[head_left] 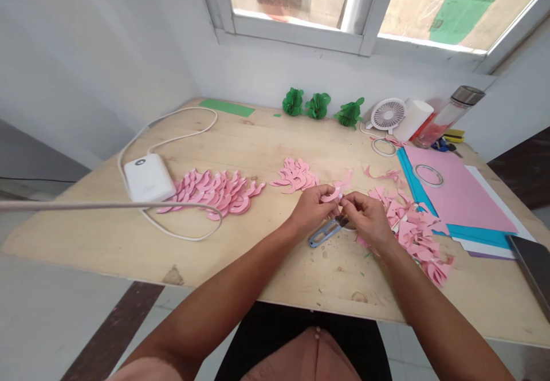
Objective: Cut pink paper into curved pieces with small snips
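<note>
While the left hand [310, 204] pinches a pink paper cutout [330, 197] near mid-frame, I cannot tell whether the right hand [368, 216] grips it. Thread snips [323, 235] lie below.

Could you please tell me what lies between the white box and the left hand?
In the head view, overlapping pink paper pieces, then wooden tabletop.

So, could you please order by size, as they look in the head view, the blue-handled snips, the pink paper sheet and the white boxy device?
1. Pink paper sheet
2. White boxy device
3. Blue-handled snips
</note>
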Available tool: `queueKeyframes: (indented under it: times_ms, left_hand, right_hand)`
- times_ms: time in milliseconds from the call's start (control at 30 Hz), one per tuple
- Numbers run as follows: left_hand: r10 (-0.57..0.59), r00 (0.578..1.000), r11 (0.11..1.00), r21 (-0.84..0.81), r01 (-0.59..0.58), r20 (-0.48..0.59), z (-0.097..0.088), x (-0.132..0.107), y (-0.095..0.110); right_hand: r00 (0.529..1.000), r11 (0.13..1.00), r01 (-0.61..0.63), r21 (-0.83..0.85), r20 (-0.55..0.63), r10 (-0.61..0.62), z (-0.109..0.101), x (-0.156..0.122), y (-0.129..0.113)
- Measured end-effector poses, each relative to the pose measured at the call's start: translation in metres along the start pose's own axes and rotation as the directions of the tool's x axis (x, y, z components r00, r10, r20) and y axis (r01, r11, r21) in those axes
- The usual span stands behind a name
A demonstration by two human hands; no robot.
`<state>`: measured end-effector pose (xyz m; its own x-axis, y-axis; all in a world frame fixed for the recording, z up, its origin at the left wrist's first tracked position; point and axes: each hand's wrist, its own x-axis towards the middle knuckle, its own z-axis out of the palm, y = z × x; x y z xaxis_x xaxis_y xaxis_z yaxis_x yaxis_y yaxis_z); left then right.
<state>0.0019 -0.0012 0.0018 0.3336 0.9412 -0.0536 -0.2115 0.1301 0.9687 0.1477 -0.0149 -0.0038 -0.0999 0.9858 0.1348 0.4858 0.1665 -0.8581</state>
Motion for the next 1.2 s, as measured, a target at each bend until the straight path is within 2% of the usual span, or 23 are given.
queueKeyframes:
  times_ms: [600,1200]
  left_hand:
    - [-0.006,1.0,1.0,-0.005,0.006,0.011,0.0001,-0.0007,0.0011]
    - [0.003,1.0,1.0,0.028,-0.004,0.018,-0.0015,0.0,-0.0009]
  right_hand:
    - [1.0,0.996,0.025,-0.084,0.005,-0.025,-0.0014,0.0004,-0.0014]
    - [0.999,0.996,0.026,-0.083,0.029,-0.023,-0.0008,-0.0005,0.0037]
